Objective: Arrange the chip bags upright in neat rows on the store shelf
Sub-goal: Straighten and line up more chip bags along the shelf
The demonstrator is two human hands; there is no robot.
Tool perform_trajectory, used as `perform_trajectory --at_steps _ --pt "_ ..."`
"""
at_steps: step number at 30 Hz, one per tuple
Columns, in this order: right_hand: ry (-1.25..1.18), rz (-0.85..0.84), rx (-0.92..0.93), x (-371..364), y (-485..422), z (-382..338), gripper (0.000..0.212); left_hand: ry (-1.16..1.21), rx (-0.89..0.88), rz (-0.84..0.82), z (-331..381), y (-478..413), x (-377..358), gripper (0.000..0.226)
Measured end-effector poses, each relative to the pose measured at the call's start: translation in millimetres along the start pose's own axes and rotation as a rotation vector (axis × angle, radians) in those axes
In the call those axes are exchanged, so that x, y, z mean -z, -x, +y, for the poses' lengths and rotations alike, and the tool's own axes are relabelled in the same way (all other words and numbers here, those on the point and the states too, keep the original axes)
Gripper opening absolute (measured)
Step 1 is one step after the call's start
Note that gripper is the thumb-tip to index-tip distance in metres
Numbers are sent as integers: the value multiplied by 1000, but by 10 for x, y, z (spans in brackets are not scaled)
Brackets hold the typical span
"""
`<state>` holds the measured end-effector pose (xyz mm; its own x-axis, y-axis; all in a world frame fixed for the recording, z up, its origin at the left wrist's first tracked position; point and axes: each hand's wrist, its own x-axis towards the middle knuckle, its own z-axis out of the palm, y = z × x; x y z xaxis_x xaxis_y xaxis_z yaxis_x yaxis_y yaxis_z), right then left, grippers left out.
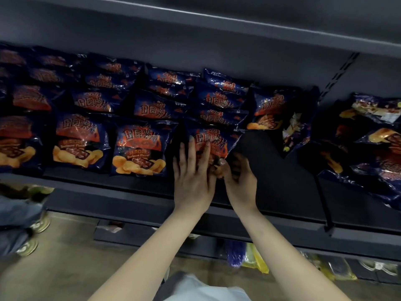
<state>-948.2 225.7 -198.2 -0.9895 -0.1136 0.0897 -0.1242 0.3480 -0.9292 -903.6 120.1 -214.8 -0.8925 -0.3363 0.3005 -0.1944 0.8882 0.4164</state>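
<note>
Dark blue barbecue chip bags stand in several rows on the dark shelf (138, 185). My left hand (192, 174) lies flat, fingers spread, against the front of the front-row chip bag (213, 140) in the fourth column. My right hand (239, 180) grips that same bag at its lower right corner, fingers curled around the edge. The neighbouring front bag (138, 148) stands upright to the left. Another bag (269, 111) leans at the back right, beside a bare patch of shelf (264, 161).
A black divider (323, 198) splits the shelf; right of it several bags (373, 148) lie jumbled and tilted. An upper shelf (217, 22) overhangs. Below are a lower shelf with yellow packs (256, 259) and, at far left, another person's shoes (32, 235).
</note>
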Motion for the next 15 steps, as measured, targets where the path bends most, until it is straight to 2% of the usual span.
perform_trajectory --at_steps 9,15 --pt "76 23 -58 -28 -64 -22 38 16 27 -51 -22 -34 -13 65" --pt "43 2 -82 -12 -14 -48 41 3 -1 -14 -36 -9 -9 64"
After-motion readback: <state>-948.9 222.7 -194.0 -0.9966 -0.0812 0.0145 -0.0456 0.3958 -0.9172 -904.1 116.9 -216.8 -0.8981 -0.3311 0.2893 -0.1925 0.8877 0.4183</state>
